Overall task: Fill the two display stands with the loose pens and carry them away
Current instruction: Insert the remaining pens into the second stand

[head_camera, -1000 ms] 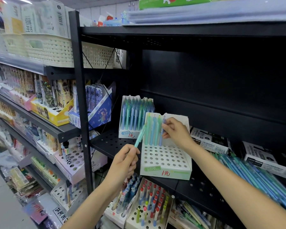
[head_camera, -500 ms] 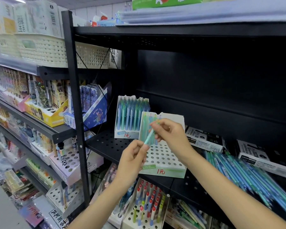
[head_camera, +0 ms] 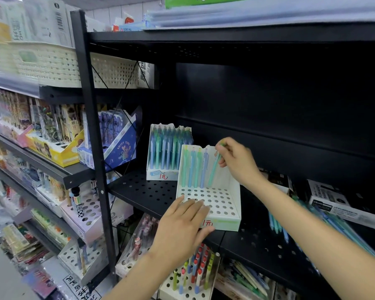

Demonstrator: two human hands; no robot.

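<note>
At the middle of the frame the near display stand [head_camera: 217, 204] sat on the black perforated shelf [head_camera: 147, 191], close to its front edge. It was a white card box with a holed top face, a tall back panel and a pale green front strip with a red price mark. Four pens [head_camera: 195, 167] in green and blue stood upright in its back row, and most of the holes in front of them were bare.

The right hand [head_camera: 236, 161], right of centre, pinched a teal pen [head_camera: 214, 169] near its top between thumb and fingertips. The pen leaned, and its lower end met the back row just right of the four standing ones.

The left hand [head_camera: 182, 226], lower centre, lay on the stand's front left corner, fingers slightly spread across the holes and thumb against the front strip.

Behind and to the left, the second stand [head_camera: 160, 172] stood against the dark back wall, packed with blue and green pens. At the right of the frame, loose pens [head_camera: 325, 221] lay in a blurred pile on the same shelf, partly hidden by the right forearm, beside white boxes [head_camera: 342, 204]. Bare shelf lay left of both stands, up to the black upright post [head_camera: 91, 126].
</note>
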